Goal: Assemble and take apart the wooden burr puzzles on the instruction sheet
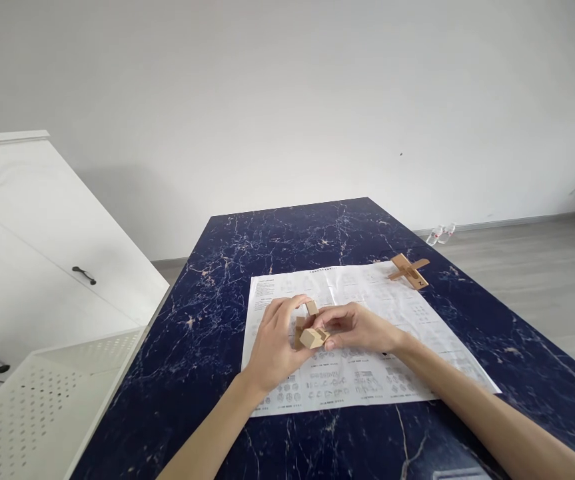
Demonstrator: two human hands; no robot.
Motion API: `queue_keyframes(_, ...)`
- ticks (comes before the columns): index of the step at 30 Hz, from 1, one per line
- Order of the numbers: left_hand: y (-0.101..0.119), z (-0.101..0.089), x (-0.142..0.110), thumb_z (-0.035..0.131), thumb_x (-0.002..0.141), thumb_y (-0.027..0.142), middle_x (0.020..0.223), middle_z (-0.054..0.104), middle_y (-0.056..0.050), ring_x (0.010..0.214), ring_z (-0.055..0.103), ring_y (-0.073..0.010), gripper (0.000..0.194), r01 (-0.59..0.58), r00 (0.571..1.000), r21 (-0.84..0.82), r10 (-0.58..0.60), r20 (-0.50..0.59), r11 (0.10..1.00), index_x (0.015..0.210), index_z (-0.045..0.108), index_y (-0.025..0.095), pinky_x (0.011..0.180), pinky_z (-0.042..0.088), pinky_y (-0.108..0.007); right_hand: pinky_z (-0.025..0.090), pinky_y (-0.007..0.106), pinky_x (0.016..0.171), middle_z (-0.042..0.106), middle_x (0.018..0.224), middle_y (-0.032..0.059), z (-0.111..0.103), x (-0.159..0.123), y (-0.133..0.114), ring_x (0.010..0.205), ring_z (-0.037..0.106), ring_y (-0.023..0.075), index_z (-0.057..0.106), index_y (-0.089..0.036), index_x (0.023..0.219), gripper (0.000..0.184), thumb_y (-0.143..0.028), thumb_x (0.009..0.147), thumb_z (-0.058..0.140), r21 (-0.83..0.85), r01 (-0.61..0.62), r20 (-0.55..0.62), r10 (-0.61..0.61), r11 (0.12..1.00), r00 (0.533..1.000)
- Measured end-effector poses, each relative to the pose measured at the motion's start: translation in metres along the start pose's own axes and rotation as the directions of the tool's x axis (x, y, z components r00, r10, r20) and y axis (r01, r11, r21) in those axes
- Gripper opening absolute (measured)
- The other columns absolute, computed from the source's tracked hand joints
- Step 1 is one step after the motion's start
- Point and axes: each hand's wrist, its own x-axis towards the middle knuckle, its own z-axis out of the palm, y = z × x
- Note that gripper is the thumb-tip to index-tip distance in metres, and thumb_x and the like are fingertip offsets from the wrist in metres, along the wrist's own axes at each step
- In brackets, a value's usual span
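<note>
Your left hand point(278, 339) curls its fingers round the pale, square-edged wooden blocks point(311, 339) over the white printed paper sheet point(362, 287); your right hand point(351, 328) pinches them: grip lightly, edges aligned.

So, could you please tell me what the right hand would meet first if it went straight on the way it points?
The right hand would first meet the wooden pieces it touches, then probably the left hand; depth is unclear.

I read what looks like a dark 2 point(420, 283) on the wooden cross point(407, 269) near my table's point(167, 373) right edge. The paper sheet's point(397, 307) print is too small to read.
</note>
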Motion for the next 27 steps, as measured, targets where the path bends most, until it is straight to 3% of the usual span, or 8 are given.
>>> queue_keyframes(5,0.0,0.0,-0.002,0.086,0.086,0.043,0.151,0.05,-0.013,0.137,0.051,-0.0345,0.084,-0.035,0.999,-0.032,0.034,-0.037,0.999,0.152,0.036,0.034,0.112,0.048,-0.054,0.054,0.035,0.081,0.073,0.094,0.0023,0.004,0.001,-0.002,0.084,0.064,0.0187,0.077,-0.022,0.104,0.039,-0.048,0.079,0.091,-0.043,-0.047,-0.163,0.04,0.998,0.986)
queue_keyframes(9,0.007,-0.004,-0.002,0.071,0.094,0.058,0.119,0.063,-0.01,0.099,0.064,-0.0242,0.071,0.093,0.995,-0.282,-0.083,0.048,0.955,0.15,0.04,0.026,0.091,0.056,-0.043,0.052,0.035,0.076,0.072,0.093,0.0038,0.003,0.0,-0.008,0.075,0.057,0.0172,0.077,-0.022,0.104,0.04,-0.054,0.082,0.086,-0.187,-0.047,-0.293,-0.01,0.981,0.956)
queue_keyframes(12,0.012,-0.004,0.0,0.057,0.103,0.058,0.087,0.062,-0.001,0.072,0.058,-0.0165,0.049,0.275,0.96,-0.456,-0.216,0.178,0.846,0.137,0.054,0.023,0.07,0.053,-0.032,0.052,0.035,0.072,0.073,0.095,0.0043,0.005,0.0,-0.008,0.073,0.056,0.0171,0.078,-0.023,0.105,0.04,-0.058,0.085,0.082,-0.292,-0.067,-0.306,-0.027,0.954,0.951)
queue_keyframes(15,0.014,-0.003,0.004,0.06,0.102,0.058,0.078,0.057,0.001,0.067,0.054,-0.0142,0.039,0.382,0.923,-0.557,-0.333,0.191,0.738,0.115,0.065,0.021,0.063,0.048,-0.027,0.052,0.034,0.067,0.073,0.088,0.0029,0.005,0.0,-0.005,0.072,0.06,0.0174,0.076,-0.024,0.11,0.043,-0.058,0.085,0.081,-0.241,-0.073,-0.279,0.003,0.968,0.96)
queue_keyframes(18,0.011,-0.005,0.009,0.062,0.1,0.061,0.08,0.059,0.0,0.069,0.054,-0.0135,0.042,0.371,0.91,-0.663,-0.398,0.119,0.65,0.107,0.066,0.019,0.067,0.048,-0.028,0.055,0.035,0.07,0.074,0.086,0.0031,0.003,0.0,-0.006,0.075,0.066,0.0188,0.073,-0.023,0.112,0.04,-0.057,0.092,0.075,-0.168,-0.043,-0.264,-0.003,0.985,0.964)
queue_keyframes(20,0.009,-0.006,0.012,0.061,0.1,0.063,0.091,0.064,-0.004,0.077,0.059,-0.0152,0.046,0.344,0.91,-0.73,-0.4,0.106,0.591,0.105,0.066,0.018,0.071,0.051,-0.029,0.058,0.036,0.073,0.077,0.098,0.0066,0.003,0.001,-0.008,0.081,0.071,0.0195,0.068,-0.023,0.106,0.036,-0.057,0.096,0.071,-0.113,0.009,-0.261,-0.039,0.994,0.965)
queue_keyframes(23,0.008,-0.008,0.014,0.06,0.1,0.065,0.101,0.067,-0.008,0.083,0.064,-0.0177,0.049,0.365,0.905,-0.82,-0.376,0.2,0.441,0.107,0.065,0.017,0.067,0.052,-0.03,0.06,0.035,0.071,0.078,0.117,0.0113,0.002,0.0,-0.011,0.079,0.074,0.0179,0.056,-0.023,0.101,0.037,-0.056,0.097,0.071,0.002,0.069,-0.25,-0.067,0.998,0.966)
queue_keyframes(27,0.009,-0.008,0.012,0.062,0.099,0.065,0.098,0.066,-0.006,0.058,0.05,-0.0084,0.052,0.467,0.855,-0.847,-0.373,0.36,0.254,0.121,0.065,0.018,0.055,0.043,-0.027,0.061,0.035,0.07,0.08,0.112,0.0103,0.001,-0.003,-0.01,0.073,0.075,0.0172,0.048,-0.026,0.118,0.042,-0.053,0.098,0.072,0.103,0.063,-0.241,-0.037,0.993,0.97)
